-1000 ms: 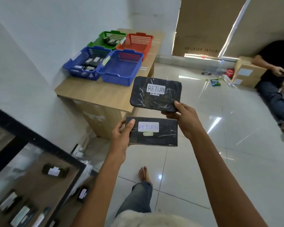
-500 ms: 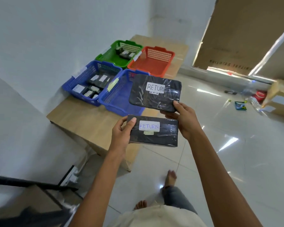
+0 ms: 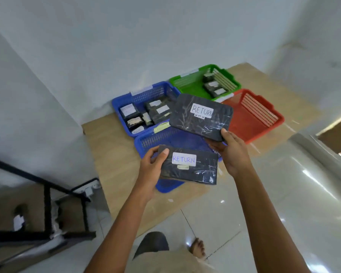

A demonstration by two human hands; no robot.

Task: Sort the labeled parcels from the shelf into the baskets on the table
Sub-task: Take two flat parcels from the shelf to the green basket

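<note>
My left hand grips a black parcel labelled RETURN by its left edge. A second, larger black parcel, also labelled RETURN, is held at its near right corner by my right hand. Both parcels hang above the near blue basket, which looks empty where it shows. Behind it the far blue basket holds several labelled parcels. The green basket contains a few parcels. The red basket shows no parcels in its visible part.
The four baskets stand on a wooden table against the white wall. A black metal shelf frame with a labelled parcel stands at the lower left. My bare foot is on the glossy tiled floor.
I have walked up to the table, so the baskets now lie directly beneath both parcels. The view has swung left and down. Both hands keep their grips.
</note>
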